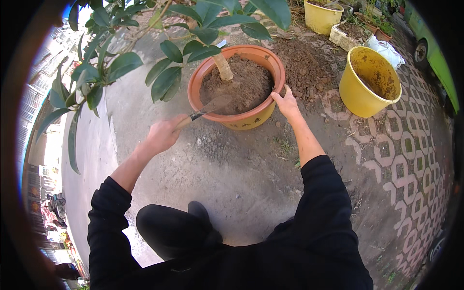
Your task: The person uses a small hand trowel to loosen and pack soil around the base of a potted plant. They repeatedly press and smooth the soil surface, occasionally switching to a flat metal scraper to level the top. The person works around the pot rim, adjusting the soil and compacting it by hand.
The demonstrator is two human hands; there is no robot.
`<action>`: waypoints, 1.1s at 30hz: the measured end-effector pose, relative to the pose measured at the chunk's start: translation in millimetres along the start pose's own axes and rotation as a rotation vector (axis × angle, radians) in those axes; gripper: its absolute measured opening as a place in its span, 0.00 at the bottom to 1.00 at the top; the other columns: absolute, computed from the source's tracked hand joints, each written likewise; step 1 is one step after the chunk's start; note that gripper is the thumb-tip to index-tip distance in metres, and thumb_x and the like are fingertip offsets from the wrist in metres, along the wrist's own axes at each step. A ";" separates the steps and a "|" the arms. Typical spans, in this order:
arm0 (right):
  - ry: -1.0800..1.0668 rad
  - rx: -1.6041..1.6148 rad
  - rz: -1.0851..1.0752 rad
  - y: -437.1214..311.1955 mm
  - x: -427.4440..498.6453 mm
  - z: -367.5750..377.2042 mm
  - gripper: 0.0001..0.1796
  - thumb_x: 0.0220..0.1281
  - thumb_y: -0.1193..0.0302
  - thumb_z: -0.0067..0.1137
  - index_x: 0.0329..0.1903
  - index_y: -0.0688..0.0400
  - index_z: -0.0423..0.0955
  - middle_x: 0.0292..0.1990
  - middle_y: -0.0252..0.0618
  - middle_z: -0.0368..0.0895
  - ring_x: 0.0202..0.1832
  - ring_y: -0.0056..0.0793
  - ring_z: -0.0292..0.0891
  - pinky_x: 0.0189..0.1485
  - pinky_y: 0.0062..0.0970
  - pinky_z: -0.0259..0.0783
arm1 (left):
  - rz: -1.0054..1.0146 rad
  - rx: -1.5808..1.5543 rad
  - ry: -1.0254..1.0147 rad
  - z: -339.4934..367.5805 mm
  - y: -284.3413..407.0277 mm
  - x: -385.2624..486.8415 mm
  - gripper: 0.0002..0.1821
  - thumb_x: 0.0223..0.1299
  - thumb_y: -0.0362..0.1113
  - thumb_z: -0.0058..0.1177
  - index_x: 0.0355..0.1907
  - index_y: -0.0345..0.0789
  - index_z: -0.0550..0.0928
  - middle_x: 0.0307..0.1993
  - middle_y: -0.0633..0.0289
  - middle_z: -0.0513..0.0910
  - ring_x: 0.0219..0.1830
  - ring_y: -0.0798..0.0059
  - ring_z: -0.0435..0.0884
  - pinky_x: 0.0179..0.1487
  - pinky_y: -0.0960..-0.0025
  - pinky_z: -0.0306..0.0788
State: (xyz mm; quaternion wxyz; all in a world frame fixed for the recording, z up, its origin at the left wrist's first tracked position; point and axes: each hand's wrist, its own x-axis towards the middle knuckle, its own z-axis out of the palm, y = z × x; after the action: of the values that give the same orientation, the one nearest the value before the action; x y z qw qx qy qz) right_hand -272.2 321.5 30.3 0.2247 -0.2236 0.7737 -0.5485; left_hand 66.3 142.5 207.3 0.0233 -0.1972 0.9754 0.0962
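Note:
A round plastic flowerpot (250, 122) with an orange-brown rim stands on the ground before me. Brown soil (246, 81) fills much of it, and a small tree's pale trunk (223, 66) rises out of that soil. My left hand (163, 132) grips the wooden handle of a garden trowel (217, 103). The trowel's blade reaches over the near left rim and lies against the soil, slightly blurred. At the pot's right side my right hand (287, 103) holds the rim, thumb on top; its other fingers are partly hidden.
Loose soil (302, 70) is heaped right of the pot. Beyond it stands a yellow bucket (368, 92), dirty inside, near a white plastic bag (386, 50). Leafy branches (170, 76) overhang the left side. Another yellow bucket (322, 18), a planter box (344, 38) and a green vehicle (436, 54) are farther back.

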 end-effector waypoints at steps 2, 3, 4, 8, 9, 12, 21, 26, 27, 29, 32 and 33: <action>-0.044 0.030 0.068 -0.7 -0.7 4.0 0.45 0.60 0.52 0.61 0.73 0.65 0.57 0.67 0.58 0.68 0.70 0.47 0.64 0.68 0.39 0.62 | -0.058 -0.082 -0.025 7.5 -6.6 -2.1 0.30 0.57 0.30 0.52 0.65 0.47 0.74 0.38 0.47 0.83 0.39 0.48 0.82 0.44 0.55 0.74; -0.061 0.061 0.064 0.0 -0.3 6.3 0.45 0.60 0.52 0.60 0.73 0.64 0.57 0.66 0.58 0.68 0.69 0.47 0.65 0.68 0.38 0.63 | -0.137 -0.135 -0.082 9.5 -9.8 -3.7 0.30 0.57 0.30 0.52 0.65 0.46 0.74 0.42 0.46 0.83 0.42 0.47 0.82 0.46 0.54 0.74; -0.082 0.089 0.078 1.2 0.7 9.1 0.44 0.61 0.52 0.60 0.72 0.64 0.57 0.66 0.57 0.69 0.68 0.46 0.66 0.67 0.38 0.63 | -0.226 -0.198 -0.140 10.9 -11.7 -6.1 0.30 0.56 0.30 0.51 0.65 0.45 0.74 0.45 0.45 0.83 0.45 0.46 0.82 0.48 0.54 0.74; -0.060 0.091 0.056 8.5 7.7 19.0 0.37 0.59 0.57 0.54 0.67 0.67 0.61 0.58 0.62 0.74 0.63 0.52 0.71 0.64 0.41 0.66 | -0.268 -0.193 -0.139 13.0 -6.9 -8.7 0.31 0.58 0.32 0.52 0.68 0.46 0.72 0.47 0.44 0.83 0.47 0.47 0.82 0.51 0.56 0.74; -0.042 0.084 0.051 10.1 9.8 20.4 0.37 0.59 0.58 0.54 0.66 0.67 0.61 0.58 0.63 0.74 0.62 0.52 0.71 0.64 0.41 0.66 | -0.254 -0.212 -0.105 15.2 -2.6 -6.3 0.31 0.59 0.32 0.52 0.68 0.46 0.72 0.47 0.44 0.83 0.48 0.47 0.82 0.52 0.56 0.74; -0.009 0.059 0.031 12.9 12.9 25.9 0.37 0.58 0.56 0.52 0.64 0.69 0.60 0.54 0.65 0.76 0.59 0.56 0.73 0.63 0.42 0.67 | -0.197 -0.279 -0.008 27.6 10.3 14.5 0.30 0.61 0.34 0.52 0.68 0.46 0.71 0.49 0.45 0.83 0.50 0.47 0.82 0.54 0.57 0.74; 0.031 0.042 0.079 5.2 9.3 26.2 0.36 0.60 0.56 0.52 0.63 0.69 0.61 0.54 0.65 0.77 0.59 0.57 0.74 0.64 0.43 0.66 | -0.178 -0.185 0.071 81.1 43.2 96.8 0.31 0.65 0.34 0.50 0.71 0.38 0.66 0.57 0.48 0.80 0.44 0.63 0.83 0.50 0.66 0.75; -0.025 0.011 0.116 1.7 8.7 21.6 0.35 0.59 0.55 0.50 0.61 0.69 0.62 0.54 0.65 0.77 0.58 0.56 0.75 0.63 0.43 0.67 | -0.485 -0.838 0.065 104.7 96.6 123.8 0.34 0.68 0.32 0.45 0.76 0.33 0.56 0.75 0.62 0.63 0.18 0.81 0.67 0.18 0.72 0.61; -0.018 0.017 0.108 1.2 8.4 20.4 0.35 0.59 0.55 0.50 0.61 0.69 0.62 0.54 0.65 0.77 0.58 0.56 0.75 0.63 0.44 0.67 | -0.529 -0.838 0.088 106.3 108.6 125.3 0.34 0.68 0.32 0.44 0.76 0.34 0.55 0.69 0.60 0.68 0.17 0.81 0.66 0.17 0.71 0.61; -0.033 0.022 0.109 0.6 7.2 18.9 0.35 0.60 0.55 0.50 0.61 0.69 0.62 0.53 0.64 0.78 0.57 0.56 0.75 0.63 0.44 0.67 | -0.545 -0.871 0.155 102.5 128.4 127.5 0.34 0.69 0.31 0.44 0.76 0.34 0.55 0.59 0.58 0.79 0.15 0.80 0.64 0.16 0.70 0.60; -0.046 0.025 0.120 -1.5 6.7 16.4 0.34 0.60 0.56 0.50 0.61 0.70 0.62 0.53 0.64 0.78 0.57 0.56 0.76 0.63 0.44 0.68 | -0.592 -0.946 0.105 81.8 141.1 131.4 0.34 0.70 0.32 0.44 0.77 0.37 0.55 0.24 0.67 0.70 0.12 0.80 0.61 0.16 0.70 0.60; -0.039 0.026 0.130 -2.7 6.2 16.4 0.34 0.60 0.56 0.50 0.61 0.70 0.62 0.53 0.63 0.78 0.57 0.56 0.76 0.63 0.44 0.68 | -0.594 -0.967 0.108 74.9 141.9 135.6 0.34 0.70 0.32 0.44 0.77 0.38 0.55 0.20 0.69 0.65 0.12 0.80 0.61 0.15 0.70 0.59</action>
State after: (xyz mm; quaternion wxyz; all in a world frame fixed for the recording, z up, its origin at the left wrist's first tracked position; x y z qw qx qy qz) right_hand -267.2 304.8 27.4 0.2777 -0.1803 0.7750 -0.5383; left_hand -113.2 233.9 147.9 -0.0935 -0.4559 0.7228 0.5109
